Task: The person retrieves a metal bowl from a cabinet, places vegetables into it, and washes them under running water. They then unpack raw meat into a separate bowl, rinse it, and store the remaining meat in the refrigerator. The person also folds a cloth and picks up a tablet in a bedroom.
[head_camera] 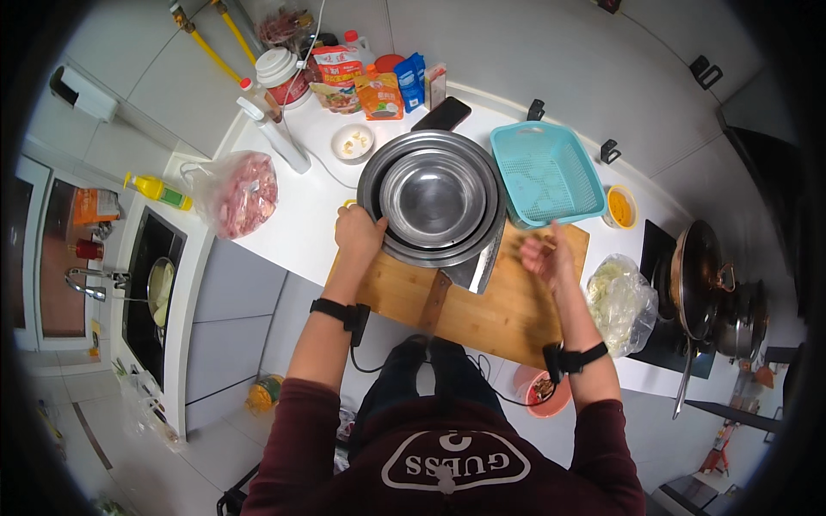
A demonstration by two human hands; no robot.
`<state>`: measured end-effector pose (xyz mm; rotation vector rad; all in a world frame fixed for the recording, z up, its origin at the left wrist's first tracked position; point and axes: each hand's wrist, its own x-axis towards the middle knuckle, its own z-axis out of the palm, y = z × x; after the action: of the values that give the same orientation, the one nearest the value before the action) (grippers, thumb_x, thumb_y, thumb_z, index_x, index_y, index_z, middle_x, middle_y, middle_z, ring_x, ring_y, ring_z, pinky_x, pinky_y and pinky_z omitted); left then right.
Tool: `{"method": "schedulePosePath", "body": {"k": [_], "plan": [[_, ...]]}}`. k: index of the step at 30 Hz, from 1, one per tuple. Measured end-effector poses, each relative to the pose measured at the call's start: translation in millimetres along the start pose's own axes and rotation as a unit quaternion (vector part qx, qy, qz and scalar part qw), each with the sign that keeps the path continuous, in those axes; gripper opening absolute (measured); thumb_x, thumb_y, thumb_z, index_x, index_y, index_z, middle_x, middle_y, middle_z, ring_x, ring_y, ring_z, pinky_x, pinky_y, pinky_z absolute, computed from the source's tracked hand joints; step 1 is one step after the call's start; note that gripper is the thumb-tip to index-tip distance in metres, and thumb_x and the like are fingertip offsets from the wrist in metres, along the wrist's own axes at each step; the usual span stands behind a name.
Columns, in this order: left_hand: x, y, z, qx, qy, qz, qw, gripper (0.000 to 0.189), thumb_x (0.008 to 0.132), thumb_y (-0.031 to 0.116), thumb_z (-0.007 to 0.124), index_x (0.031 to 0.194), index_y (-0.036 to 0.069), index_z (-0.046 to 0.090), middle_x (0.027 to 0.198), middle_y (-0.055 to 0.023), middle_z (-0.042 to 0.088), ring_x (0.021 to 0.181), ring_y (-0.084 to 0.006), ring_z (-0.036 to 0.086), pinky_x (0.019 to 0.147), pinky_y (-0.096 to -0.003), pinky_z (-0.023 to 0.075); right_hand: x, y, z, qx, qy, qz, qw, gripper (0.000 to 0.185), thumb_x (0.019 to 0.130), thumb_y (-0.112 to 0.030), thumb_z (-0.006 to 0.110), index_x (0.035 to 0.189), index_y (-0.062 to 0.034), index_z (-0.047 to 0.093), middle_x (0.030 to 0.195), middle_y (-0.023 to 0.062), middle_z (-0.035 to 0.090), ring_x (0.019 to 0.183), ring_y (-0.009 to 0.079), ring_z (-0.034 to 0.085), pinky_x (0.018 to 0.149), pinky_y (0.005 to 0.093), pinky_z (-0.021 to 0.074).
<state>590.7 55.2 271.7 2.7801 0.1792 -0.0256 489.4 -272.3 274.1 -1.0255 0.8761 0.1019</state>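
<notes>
My left hand (358, 233) grips the left rim of a large stainless steel basin (368, 187). A smaller steel bowl (433, 198) sits nested inside it, with nothing in it. The basin overlaps the far part of a wooden cutting board (516, 309). From under its near rim show the blade of a cleaver (479, 274) and its brown handle (435, 302); the rest of the blade is hidden. Over the board's right part hovers my right hand (548, 258), slightly blurred, fingers apart, just below a turquoise plastic basket (548, 171).
Left stand a bag of raw meat (245, 193), a spray bottle (277, 138) and a small bowl of garlic cloves (352, 143). Behind the basin lies a phone (444, 115). To the right are a yellow bowl (621, 207), bagged cabbage (616, 303) and a lidded pan (697, 277).
</notes>
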Motion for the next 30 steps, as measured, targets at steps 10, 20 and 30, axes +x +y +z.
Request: {"method": "schedulePosePath", "body": {"k": [10,20,30], "plan": [[17,10,-13,-0.111,-0.040,-0.026,0.993,0.037,0.073,0.021,0.067,0.098,-0.004,0.056,0.090,-0.0234,0.064,0.087,-0.0367,0.062,0.075,-0.0419,0.0500,14,48,49,-0.323,0.023,-0.335,0.885,0.033,0.082,-0.019,0.066,0.103,-0.0004,0.050,0.080,0.0036,0.051,0.064,0.0117,0.048,0.055,0.0255,0.0413],[-18,-10,-53,-0.330,-0.028,0.016,0.943,0.015,0.075,0.007,0.058,0.079,-0.002,0.046,0.063,-0.0152,0.054,0.058,-0.0253,0.054,0.059,-0.0356,0.0442,-32,13,82,-0.403,0.034,-0.483,0.777,0.057,0.074,-0.021,0.073,0.115,0.0060,0.044,0.100,0.0175,0.046,0.081,0.0254,0.049,0.071,0.0349,0.0442],[-101,13,-107,-0.393,0.045,0.060,0.917,0.014,0.076,0.001,0.058,0.084,0.000,0.047,0.061,-0.0013,0.050,0.048,-0.0038,0.039,0.044,-0.0204,0.0312,-63,-11,117,-0.499,0.102,-0.462,0.726,0.057,0.069,-0.010,0.074,0.107,0.0055,0.034,0.090,0.0266,0.053,0.079,0.0428,0.057,0.066,0.0459,0.0458]]}}
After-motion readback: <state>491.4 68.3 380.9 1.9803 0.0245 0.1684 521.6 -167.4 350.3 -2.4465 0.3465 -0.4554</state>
